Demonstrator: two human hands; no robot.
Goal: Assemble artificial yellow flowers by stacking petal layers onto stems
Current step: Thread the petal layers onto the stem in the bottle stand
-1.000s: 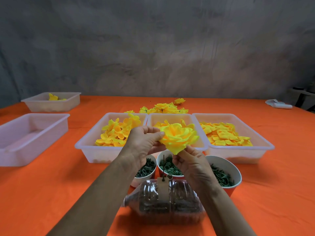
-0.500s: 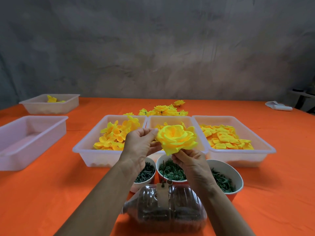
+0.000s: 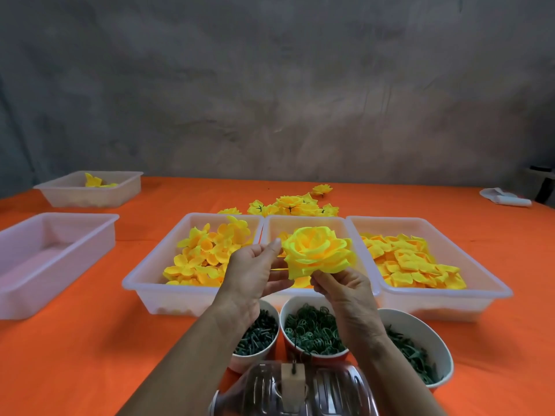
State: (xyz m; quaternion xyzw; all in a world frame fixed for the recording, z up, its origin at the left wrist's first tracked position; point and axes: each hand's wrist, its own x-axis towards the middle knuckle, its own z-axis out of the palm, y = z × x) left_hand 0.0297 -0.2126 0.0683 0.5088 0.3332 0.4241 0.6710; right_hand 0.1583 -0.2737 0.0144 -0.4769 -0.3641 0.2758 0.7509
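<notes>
Both hands hold a layered yellow fabric rose (image 3: 318, 253) above the middle clear plastic tray (image 3: 274, 226). The left hand (image 3: 255, 274) pinches its nine o'clock edge; the right hand's (image 3: 345, 292) fingers (image 3: 322, 276) grasp it from underneath, at six o'clock.

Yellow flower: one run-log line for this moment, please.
stage: petal stacking | yellow flower: held above middle tray | left hand: pinching | right hand: gripping underneath

Layered yellow flower (image 3: 318, 252), upturned, airborne

A white cloth (image 3: 504, 200) lies on the orange tablecloth (image 3: 75, 355), far right.
</notes>
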